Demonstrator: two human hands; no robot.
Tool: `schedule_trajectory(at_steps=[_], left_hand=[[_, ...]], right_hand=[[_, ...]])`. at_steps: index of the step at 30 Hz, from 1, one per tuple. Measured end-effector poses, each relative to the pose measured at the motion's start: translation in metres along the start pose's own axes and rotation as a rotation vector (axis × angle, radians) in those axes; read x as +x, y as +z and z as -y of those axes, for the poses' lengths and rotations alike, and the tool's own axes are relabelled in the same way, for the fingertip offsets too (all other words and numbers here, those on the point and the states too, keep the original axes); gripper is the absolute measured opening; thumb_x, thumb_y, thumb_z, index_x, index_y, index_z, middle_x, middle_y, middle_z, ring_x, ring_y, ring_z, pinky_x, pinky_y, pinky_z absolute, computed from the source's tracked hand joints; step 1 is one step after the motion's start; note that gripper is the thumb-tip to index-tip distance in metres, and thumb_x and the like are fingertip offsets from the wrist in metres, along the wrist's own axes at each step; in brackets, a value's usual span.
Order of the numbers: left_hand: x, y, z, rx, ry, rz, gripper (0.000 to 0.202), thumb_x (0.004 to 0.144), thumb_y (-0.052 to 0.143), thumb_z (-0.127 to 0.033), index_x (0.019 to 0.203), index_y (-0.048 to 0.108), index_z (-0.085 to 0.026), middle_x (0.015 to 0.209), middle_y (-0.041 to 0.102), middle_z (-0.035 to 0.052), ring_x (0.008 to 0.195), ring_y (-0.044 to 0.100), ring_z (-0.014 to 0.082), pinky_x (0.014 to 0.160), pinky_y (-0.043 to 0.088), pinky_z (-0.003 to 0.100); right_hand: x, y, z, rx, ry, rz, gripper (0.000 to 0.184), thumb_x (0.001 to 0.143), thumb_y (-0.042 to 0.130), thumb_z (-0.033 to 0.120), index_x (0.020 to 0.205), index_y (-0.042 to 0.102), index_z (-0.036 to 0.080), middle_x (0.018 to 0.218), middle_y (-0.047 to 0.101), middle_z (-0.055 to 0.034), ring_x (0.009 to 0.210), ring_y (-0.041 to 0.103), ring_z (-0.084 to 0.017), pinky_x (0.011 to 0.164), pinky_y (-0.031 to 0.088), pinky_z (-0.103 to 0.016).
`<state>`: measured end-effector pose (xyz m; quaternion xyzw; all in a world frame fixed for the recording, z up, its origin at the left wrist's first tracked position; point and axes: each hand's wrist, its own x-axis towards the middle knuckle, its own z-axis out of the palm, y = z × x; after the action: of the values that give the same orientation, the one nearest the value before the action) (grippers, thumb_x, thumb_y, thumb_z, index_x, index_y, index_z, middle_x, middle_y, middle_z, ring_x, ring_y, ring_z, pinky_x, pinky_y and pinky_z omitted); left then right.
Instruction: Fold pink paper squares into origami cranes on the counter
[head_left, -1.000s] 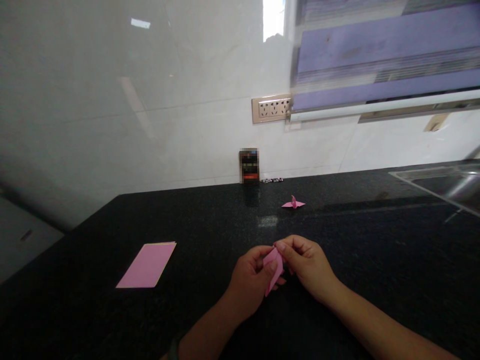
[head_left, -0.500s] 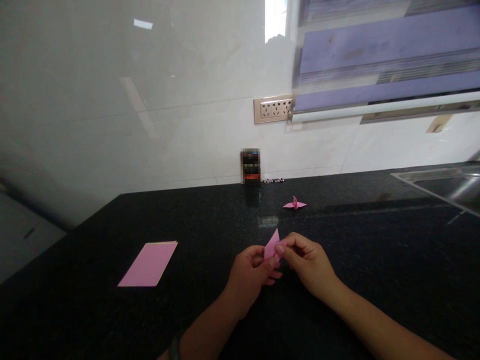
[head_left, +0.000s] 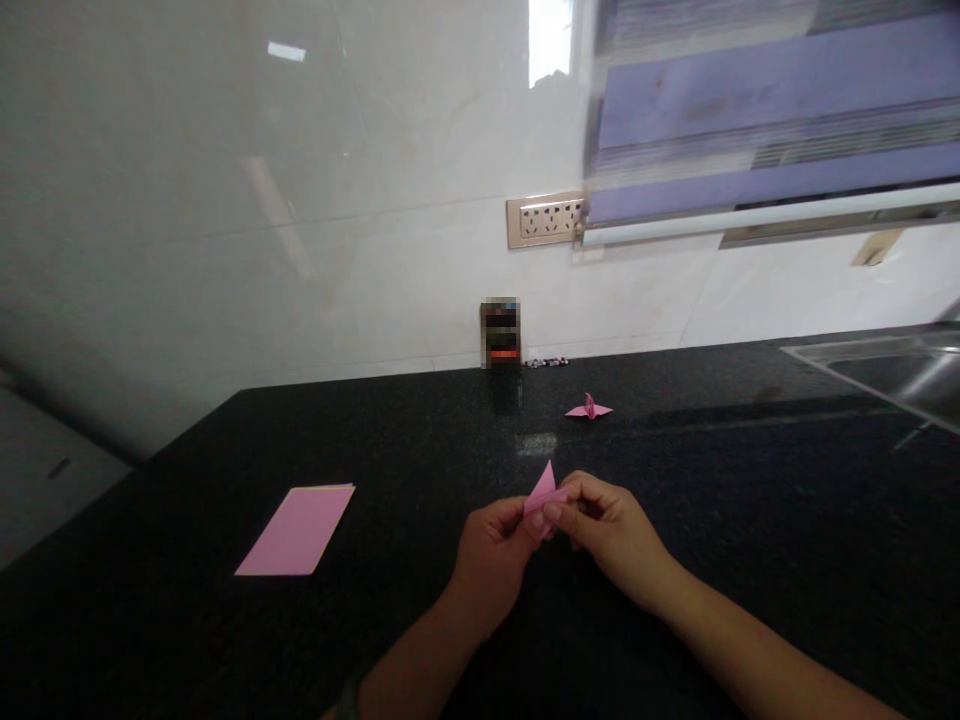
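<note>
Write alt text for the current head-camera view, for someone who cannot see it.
A left hand and right hand hold folded pink paper over a black countertop. A small pink paper crane sits beyond them; a pink sheet lies flat to the left.

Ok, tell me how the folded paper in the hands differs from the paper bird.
The folded paper is held by the left hand and right hand; the paper bird sits on the counter, farther back. The folded paper shows a point sticking up; the paper bird spreads a wing to either side. Both are pink.
</note>
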<state>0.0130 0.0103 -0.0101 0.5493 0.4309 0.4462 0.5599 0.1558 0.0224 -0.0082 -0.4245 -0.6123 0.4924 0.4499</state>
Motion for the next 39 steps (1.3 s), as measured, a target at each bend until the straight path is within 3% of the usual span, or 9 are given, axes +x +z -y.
schedule_trajectory(at_steps=[8, 14, 26, 39], left_hand=[[-0.001, -0.002, 0.001, 0.111, 0.040, -0.032, 0.028, 0.076, 0.048, -0.036, 0.073, 0.063, -0.013, 0.064, 0.059, 0.0020, 0.060, 0.050, 0.0122, 0.056, 0.037, 0.023], [-0.002, 0.000, -0.003, 0.014, -0.011, -0.038, 0.024, 0.075, 0.050, -0.035, 0.079, 0.059, -0.014, 0.070, 0.061, 0.0036, 0.065, 0.055, 0.0142, 0.060, 0.041, 0.024], [-0.002, 0.001, -0.005, 0.115, -0.024, -0.117, 0.022, 0.070, 0.055, -0.035, 0.064, 0.061, -0.014, 0.055, 0.058, 0.0000, 0.052, 0.050, 0.0112, 0.050, 0.037, 0.021], [-0.005, -0.001, -0.009, 0.207, 0.002, -0.054, 0.028, 0.073, 0.051, -0.037, 0.060, 0.063, -0.015, 0.054, 0.056, 0.0012, 0.052, 0.047, 0.0112, 0.050, 0.035, 0.021]], right_hand=[[0.001, 0.006, 0.005, 0.278, 0.091, -0.052, 0.023, 0.073, 0.055, 0.034, 0.089, 0.051, 0.018, 0.063, 0.051, 0.0031, 0.046, 0.045, -0.008, 0.040, 0.036, -0.019], [-0.001, 0.003, 0.005, 0.142, 0.078, -0.009, 0.019, 0.076, 0.052, 0.032, 0.068, 0.056, 0.015, 0.057, 0.050, 0.0026, 0.044, 0.040, -0.006, 0.043, 0.035, -0.019], [-0.002, 0.008, 0.009, 0.176, 0.131, 0.023, 0.022, 0.075, 0.051, 0.036, 0.071, 0.056, 0.015, 0.057, 0.056, 0.0003, 0.047, 0.047, -0.009, 0.043, 0.038, -0.020], [-0.004, 0.003, 0.007, 0.067, 0.062, -0.044, 0.031, 0.077, 0.050, 0.037, 0.055, 0.054, 0.016, 0.051, 0.048, 0.0028, 0.043, 0.042, -0.007, 0.045, 0.033, -0.020]])
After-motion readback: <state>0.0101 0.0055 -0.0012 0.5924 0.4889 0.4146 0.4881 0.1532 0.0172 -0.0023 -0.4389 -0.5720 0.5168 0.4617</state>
